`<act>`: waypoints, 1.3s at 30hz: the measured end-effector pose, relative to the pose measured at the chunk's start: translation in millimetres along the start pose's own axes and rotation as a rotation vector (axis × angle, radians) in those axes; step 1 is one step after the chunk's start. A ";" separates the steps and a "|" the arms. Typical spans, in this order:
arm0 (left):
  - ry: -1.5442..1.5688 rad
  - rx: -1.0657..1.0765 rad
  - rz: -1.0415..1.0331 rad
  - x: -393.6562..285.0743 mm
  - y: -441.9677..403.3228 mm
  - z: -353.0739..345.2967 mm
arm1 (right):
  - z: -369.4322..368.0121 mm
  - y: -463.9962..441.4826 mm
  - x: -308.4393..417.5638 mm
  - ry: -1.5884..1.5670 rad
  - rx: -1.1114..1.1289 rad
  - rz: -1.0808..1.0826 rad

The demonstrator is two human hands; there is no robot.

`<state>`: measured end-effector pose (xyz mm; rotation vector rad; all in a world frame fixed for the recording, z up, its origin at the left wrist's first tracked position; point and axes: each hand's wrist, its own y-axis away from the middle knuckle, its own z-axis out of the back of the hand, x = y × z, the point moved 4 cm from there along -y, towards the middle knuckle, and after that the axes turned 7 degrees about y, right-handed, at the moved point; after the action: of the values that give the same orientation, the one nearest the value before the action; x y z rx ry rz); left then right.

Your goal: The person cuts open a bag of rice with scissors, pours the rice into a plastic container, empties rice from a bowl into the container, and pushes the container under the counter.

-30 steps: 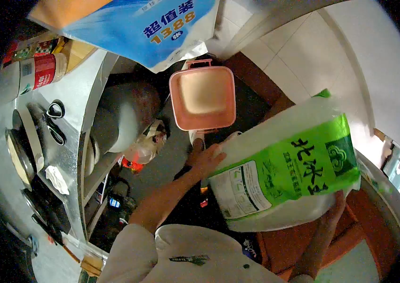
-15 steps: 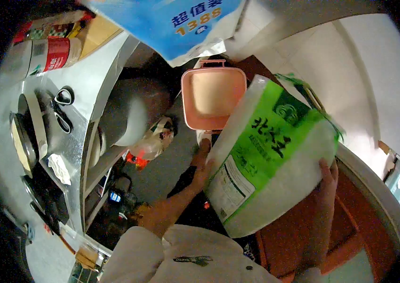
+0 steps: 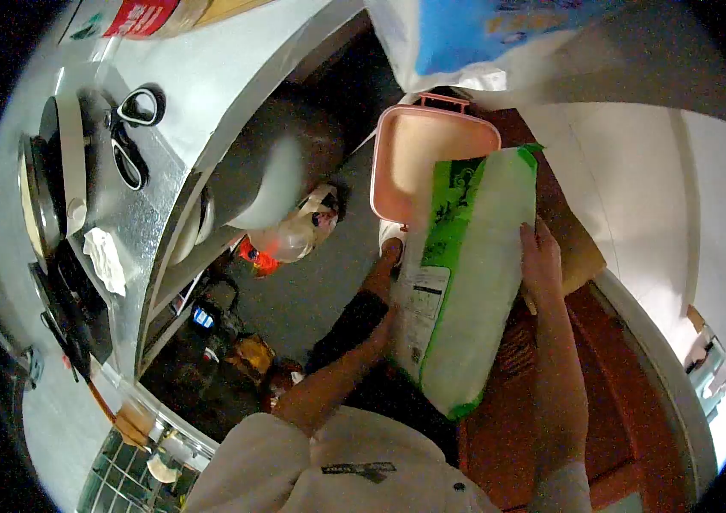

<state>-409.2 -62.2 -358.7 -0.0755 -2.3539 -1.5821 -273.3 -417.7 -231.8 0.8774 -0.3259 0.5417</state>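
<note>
A large green and white plastic bag with printed labels hangs tilted between my hands, its upper end over the near right part of a pink bin. Pale contents fill much of the view inside the bin, which has a handle at its far side. My right hand grips the bag's right edge, fingers against the plastic. My left hand holds the bag's lower left side, with its fingers mostly hidden by the bag. The bag's mouth cannot be made out clearly.
Scissors, a white cloth and pans lie on the metal counter at left. A blue and white package hangs above the bin. A clear bag sits on the floor. Brown cardboard stands at right.
The bag has turned more upright and narrower in view, and its upper end has come over the bin. My right hand has moved left and up with it. The camera view has shifted.
</note>
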 end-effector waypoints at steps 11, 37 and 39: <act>-0.001 0.159 -0.038 18.7 12.4 2.0 | -15.1 -11.3 24.6 0.203 0.007 0.086; -0.772 -0.337 -0.280 19.8 13.0 25.6 | 15.9 10.1 15.5 0.180 -0.032 -0.054; -0.345 -0.272 -0.316 30.1 12.5 24.8 | 15.3 10.3 20.8 0.295 -0.019 -0.115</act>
<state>-440.7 -38.5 -347.8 -0.0388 -2.4773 -2.1925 -262.9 -418.1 -206.0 0.7800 -0.0122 0.5518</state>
